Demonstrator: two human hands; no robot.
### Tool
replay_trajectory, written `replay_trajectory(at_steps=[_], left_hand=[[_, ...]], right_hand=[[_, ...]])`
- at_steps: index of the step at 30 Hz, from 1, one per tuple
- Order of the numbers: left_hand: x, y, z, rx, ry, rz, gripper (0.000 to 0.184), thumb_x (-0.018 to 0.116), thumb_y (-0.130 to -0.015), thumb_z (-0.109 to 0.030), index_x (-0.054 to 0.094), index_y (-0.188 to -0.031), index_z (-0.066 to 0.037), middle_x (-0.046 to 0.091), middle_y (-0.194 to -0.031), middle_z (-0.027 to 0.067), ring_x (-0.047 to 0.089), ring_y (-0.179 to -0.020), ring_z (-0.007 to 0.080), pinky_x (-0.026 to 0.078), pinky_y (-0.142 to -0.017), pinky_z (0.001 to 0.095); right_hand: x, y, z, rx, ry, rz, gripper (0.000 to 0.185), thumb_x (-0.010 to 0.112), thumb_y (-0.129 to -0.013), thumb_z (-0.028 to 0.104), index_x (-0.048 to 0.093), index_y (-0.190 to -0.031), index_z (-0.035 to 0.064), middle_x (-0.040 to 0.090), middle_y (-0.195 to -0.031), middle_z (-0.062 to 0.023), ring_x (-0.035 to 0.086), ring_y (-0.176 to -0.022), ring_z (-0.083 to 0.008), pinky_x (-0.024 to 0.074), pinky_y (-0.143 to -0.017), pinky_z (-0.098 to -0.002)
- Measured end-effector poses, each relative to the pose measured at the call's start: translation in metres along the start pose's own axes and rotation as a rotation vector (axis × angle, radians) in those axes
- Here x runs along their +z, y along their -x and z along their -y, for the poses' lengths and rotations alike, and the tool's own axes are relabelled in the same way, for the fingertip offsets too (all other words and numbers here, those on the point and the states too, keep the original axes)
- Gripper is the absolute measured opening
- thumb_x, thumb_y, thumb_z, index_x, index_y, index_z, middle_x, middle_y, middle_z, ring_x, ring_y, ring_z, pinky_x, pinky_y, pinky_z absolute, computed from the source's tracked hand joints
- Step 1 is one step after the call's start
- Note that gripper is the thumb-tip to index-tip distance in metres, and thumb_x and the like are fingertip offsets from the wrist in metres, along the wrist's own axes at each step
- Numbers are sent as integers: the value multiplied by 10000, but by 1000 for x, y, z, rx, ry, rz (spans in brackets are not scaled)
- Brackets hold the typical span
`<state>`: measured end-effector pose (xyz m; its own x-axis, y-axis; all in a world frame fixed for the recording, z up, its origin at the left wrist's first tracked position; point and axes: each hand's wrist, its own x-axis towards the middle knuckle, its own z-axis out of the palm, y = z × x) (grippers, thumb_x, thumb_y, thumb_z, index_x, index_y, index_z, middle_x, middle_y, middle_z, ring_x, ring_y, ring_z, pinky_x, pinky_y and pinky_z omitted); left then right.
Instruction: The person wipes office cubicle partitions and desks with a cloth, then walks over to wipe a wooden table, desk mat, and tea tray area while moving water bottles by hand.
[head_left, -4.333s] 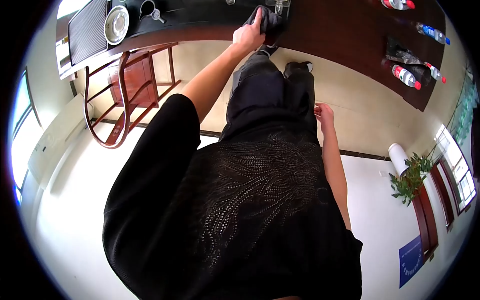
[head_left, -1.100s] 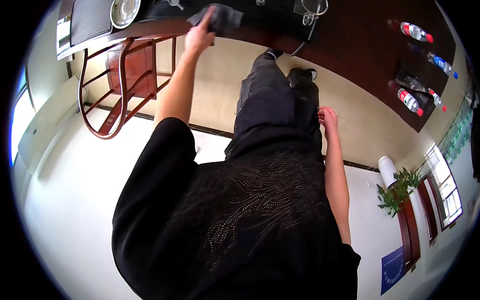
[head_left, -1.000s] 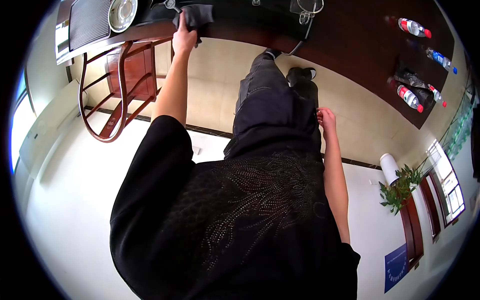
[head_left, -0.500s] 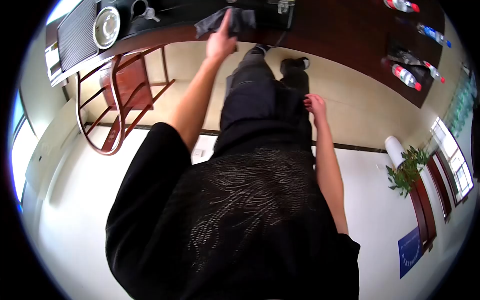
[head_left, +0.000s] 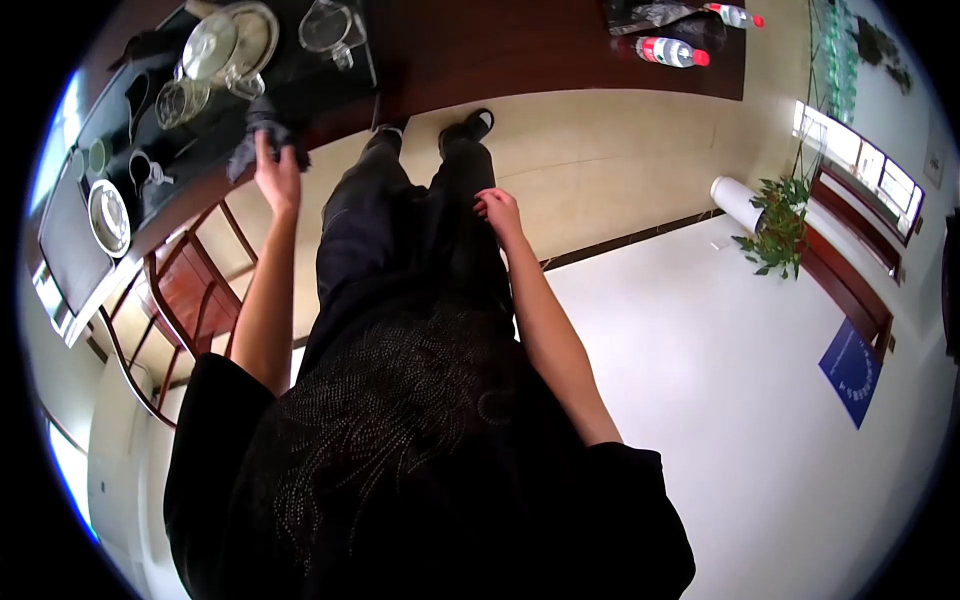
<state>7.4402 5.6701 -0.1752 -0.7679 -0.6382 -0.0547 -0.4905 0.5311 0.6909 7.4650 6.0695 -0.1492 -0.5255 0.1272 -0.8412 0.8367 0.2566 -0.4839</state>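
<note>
My left hand (head_left: 277, 182) grips a dark grey cloth (head_left: 268, 132) at the front edge of a black tray (head_left: 335, 95) on the dark wooden table. Thumb and fingers press into the bunched fabric, which partly hides them. Just beyond the cloth are a glass cup (head_left: 182, 103) and a round lidded vessel (head_left: 212, 45). A glass pitcher (head_left: 326, 28) is farther right on the tray. Beside my thigh hangs my right hand (head_left: 498, 212), its fingers curled in and nothing visible in them.
A silver round dish (head_left: 109, 218) lies toward the tray's left end. Bottles with red caps, one of them a lying bottle (head_left: 670, 52), are at the table's right. A wooden chair (head_left: 190, 290) stands at the left. Behind me are a white wall (head_left: 640, 330) and a potted plant (head_left: 775, 228).
The view has turned, so the table scene sits farther left and more tray items show. My left index finger was stretched over the cloth; now the hand bunches it. My right hand stays low.
</note>
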Motion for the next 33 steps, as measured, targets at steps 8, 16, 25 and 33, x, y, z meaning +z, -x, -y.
replay_trajectory(at_steps=[8,16,25,33], left_hand=[[36,4,-157,54,237,643,231,629,-873,-197,639,-944,23,561,-625,140,525,-557,117,441,-548,305],[73,-61,-263,328,70,556,345,645,-806,-218,622,-1100,-38,658,-859,211,656,-800,375,517,-724,391],[175,-70,-235,440,-330,318,623,666,-781,-293,484,-1359,-146,435,-1353,275,432,-1244,436,403,-1026,474],[302,-51,-249,463,-352,-4,701,565,-898,-351,314,-1439,19,279,-1466,328,267,-1369,474,232,-1126,526]], right_hand=[[-19,9,-22,4,-174,-92,203,518,-901,165,679,-933,46,663,-757,-58,591,-672,-113,456,-600,-246],[-53,2,-37,28,-220,-142,203,541,-884,192,693,-928,65,665,-761,-49,581,-667,-114,452,-597,-244],[-144,-37,-54,44,-322,-134,201,550,-892,223,687,-932,82,673,-775,-51,583,-664,-109,452,-600,-243],[-263,-33,-55,167,-479,-236,218,538,-906,222,644,-1019,69,678,-842,-96,657,-748,-179,520,-666,-302]])
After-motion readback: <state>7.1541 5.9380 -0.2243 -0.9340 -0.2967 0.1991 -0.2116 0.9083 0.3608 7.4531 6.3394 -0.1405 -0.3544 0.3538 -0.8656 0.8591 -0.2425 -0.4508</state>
